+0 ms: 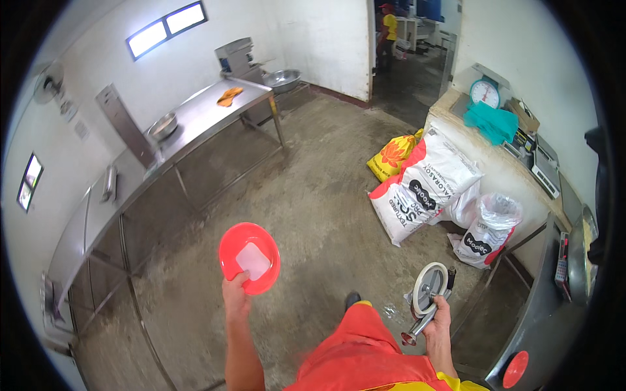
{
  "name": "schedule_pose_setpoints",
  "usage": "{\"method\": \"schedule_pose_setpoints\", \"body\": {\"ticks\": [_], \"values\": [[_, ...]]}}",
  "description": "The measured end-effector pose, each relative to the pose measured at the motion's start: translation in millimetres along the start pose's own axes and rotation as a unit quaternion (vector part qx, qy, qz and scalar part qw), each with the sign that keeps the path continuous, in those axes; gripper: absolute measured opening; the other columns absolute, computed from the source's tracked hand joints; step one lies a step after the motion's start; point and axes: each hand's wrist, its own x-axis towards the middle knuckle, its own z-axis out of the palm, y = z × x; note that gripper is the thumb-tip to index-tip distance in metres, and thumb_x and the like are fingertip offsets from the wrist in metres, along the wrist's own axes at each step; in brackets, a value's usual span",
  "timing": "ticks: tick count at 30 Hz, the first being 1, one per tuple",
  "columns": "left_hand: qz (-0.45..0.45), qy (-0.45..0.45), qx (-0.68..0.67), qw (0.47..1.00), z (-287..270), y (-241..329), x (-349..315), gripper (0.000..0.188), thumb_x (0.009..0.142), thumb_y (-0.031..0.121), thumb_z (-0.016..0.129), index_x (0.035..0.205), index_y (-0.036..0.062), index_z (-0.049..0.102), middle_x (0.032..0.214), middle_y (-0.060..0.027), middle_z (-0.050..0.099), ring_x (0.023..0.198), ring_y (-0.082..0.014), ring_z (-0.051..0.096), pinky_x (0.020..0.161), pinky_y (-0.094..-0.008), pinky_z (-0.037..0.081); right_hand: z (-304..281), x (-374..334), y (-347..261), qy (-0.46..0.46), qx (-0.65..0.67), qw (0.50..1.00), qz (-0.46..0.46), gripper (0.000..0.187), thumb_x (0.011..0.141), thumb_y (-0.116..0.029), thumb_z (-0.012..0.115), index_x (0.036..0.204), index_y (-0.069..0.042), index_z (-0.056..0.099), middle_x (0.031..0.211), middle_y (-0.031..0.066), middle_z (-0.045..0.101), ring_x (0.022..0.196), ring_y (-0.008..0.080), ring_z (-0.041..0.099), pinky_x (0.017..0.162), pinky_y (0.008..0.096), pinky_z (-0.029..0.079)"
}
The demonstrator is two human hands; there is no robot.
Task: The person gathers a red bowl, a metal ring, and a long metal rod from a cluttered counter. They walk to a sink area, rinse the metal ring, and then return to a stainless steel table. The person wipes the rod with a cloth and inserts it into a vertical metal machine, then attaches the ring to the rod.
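Observation:
My left hand (236, 293) is closed on the near rim of a round red plastic bowl (229, 247), thumb over the edge. Inside the bowl lies a flat, pale pink square piece (253, 260) with rounded corners; its kind is not clear. At the lower right my right hand (439, 317) grips a metal hand-crank device (427, 287) with a pale-rimmed wheel, a dark knob and a metal tube pointing down. Both things are held in the air above the floor, one on each side of my red apron (365, 355).
A long steel table (195, 130) runs along the left with a metal bowl (163, 126) and orange cloth (229, 96). White sacks (424, 189) stand on the floor at right, below a ledge with scales (485, 93). Another steel table (541, 326) is near right. A person (388, 32) stands beyond the doorway.

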Motion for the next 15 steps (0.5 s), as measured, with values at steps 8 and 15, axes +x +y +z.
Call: {"method": "schedule_pose_setpoints", "body": {"ticks": [8,15], "values": [[-0.193,0.007,-0.039,0.980,53.7,-106.7,183.6,0.050,0.078,-0.006,0.062,0.128,-0.0012,0.055,0.117,-0.0121,0.066,0.101,-0.0271,0.068,0.090,-0.0419,0.057,116.4,232.7,29.1,0.029,0.021,0.999,0.007,0.046,0.092,-0.019,0.046,0.133,0.001,0.050,0.122,0.0220,0.064,0.107,0.0383,0.067,0.091,0.0547,0.058],[-0.152,0.169,-0.081,0.971,61.7,-87.5,293.2,0.049,0.079,-0.007,0.059,0.127,-0.0001,0.055,0.113,-0.0134,0.066,0.097,-0.0280,0.068,0.083,-0.0431,0.061,333.1,396.4,-10.3,-0.085,-0.054,0.994,0.036,0.035,0.092,-0.014,0.052,0.124,0.001,0.054,0.121,0.0204,0.062,0.108,0.0353,0.064,0.094,0.0530,0.054]]}}
